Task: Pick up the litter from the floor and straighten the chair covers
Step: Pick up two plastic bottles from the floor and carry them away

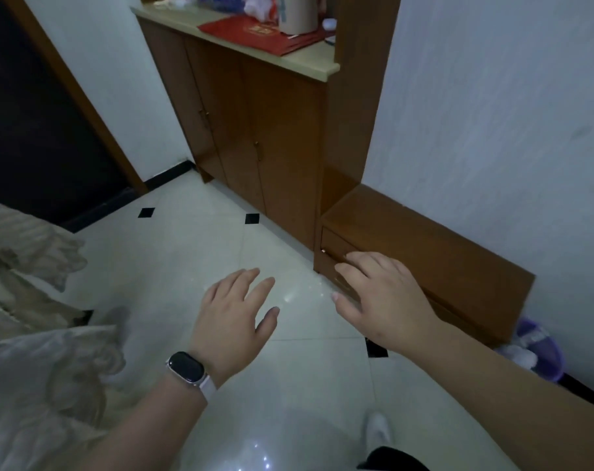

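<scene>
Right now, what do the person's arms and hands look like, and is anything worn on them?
The left hand and right hand are bare, with no gloves or rings visible. No sleeves show on the forearms. The left wrist carries a smartwatch with a dark rounded-rectangular face, pale metallic case and white band.

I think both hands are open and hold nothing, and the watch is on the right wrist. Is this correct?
Not quite. The head view shows the watch on the left wrist, not the right. The rest holds: the left hand and the right hand are both open and hold nothing.
</scene>
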